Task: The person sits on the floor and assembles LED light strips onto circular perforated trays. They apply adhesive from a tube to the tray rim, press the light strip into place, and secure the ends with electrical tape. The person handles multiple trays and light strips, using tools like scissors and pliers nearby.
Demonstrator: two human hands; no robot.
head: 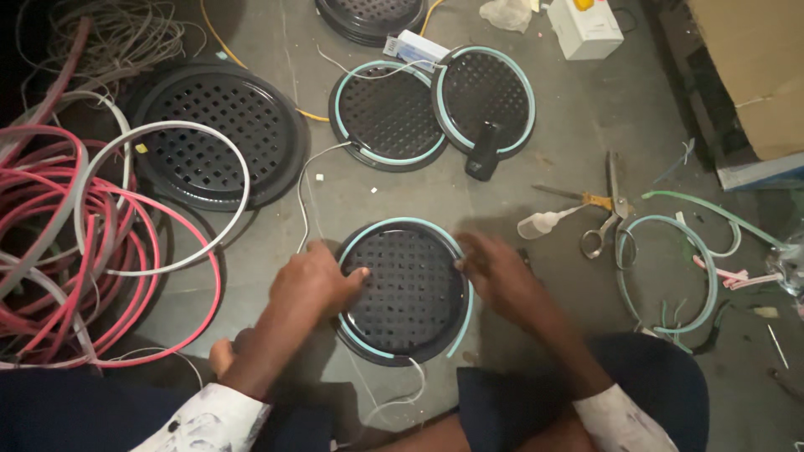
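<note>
A round black perforated tray lies on the grey floor in front of me, with a pale teal flexible strip running around its rim. My left hand presses on the tray's left edge, fingers on the strip. On the right edge, my right hand pushes the strip against the rim. A thin white wire trails from the strip's near end toward my legs.
Two more teal-rimmed trays lie beyond, a black tool resting on one. A larger black tray and coils of red and white strip sit left. Scissors, a glue bottle and teal offcuts lie right.
</note>
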